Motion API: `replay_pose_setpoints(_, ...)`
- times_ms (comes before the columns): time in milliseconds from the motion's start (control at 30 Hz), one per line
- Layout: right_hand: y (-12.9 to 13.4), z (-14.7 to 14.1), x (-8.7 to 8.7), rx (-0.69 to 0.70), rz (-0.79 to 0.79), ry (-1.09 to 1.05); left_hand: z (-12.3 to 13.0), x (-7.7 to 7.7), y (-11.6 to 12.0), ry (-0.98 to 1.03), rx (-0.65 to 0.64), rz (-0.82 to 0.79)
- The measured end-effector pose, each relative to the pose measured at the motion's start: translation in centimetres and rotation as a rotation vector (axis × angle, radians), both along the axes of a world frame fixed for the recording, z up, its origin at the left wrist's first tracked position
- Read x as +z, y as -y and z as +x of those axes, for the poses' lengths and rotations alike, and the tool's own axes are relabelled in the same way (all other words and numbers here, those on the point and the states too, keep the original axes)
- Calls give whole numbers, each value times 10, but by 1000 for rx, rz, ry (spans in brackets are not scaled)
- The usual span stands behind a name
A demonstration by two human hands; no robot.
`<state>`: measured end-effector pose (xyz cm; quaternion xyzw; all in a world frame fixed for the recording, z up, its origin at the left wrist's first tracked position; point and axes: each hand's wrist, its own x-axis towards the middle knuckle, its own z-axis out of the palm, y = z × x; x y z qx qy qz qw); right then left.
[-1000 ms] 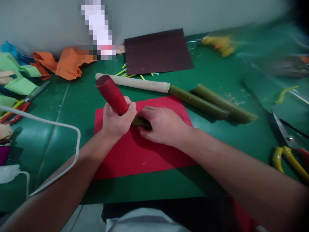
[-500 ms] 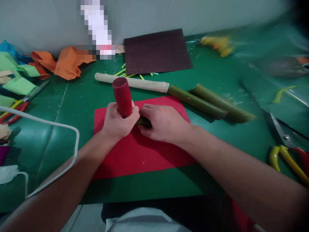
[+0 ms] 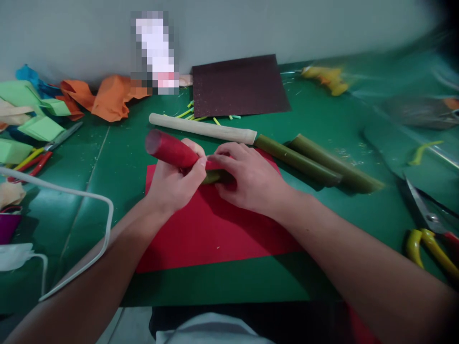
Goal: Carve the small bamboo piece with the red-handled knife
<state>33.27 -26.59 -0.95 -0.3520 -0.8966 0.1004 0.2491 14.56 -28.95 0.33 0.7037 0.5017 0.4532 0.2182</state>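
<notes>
My left hand (image 3: 171, 186) is closed around a thick red cylindrical handle (image 3: 174, 150), whose flat end tilts up to the left. What the handle leads to is hidden by my fingers. My right hand (image 3: 253, 179) has its fingers curled over a short green bamboo piece (image 3: 214, 177), close against my left hand. A strip of red shows between the fingertips of both hands, just above the bamboo; what it belongs to is unclear. Under both hands lies a red sheet (image 3: 218, 231) on the green table (image 3: 215, 286).
Behind my hands lie a pale stick (image 3: 204, 128) and two green bamboo lengths (image 3: 299, 160). Yellow-handled scissors (image 3: 428, 229) lie at right, red-and-yellow-handled scissors (image 3: 39, 160) at left. A white cable (image 3: 82, 193) crosses near my left forearm. A dark sheet (image 3: 240, 88) lies farther back.
The red handle has tipped from nearly upright to leaning left. My right fingers have opened out somewhat, showing more of the green bamboo. The whole view has shifted slightly.
</notes>
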Motion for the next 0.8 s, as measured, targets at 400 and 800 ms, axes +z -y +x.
replay_pose_setpoints(400,23,-4,11,92,-82,-552,4,13,15,-566,44,214)
replay_pose_setpoints(800,24,4,14,-219,-84,-856,-5,20,28,-341,-16,397)
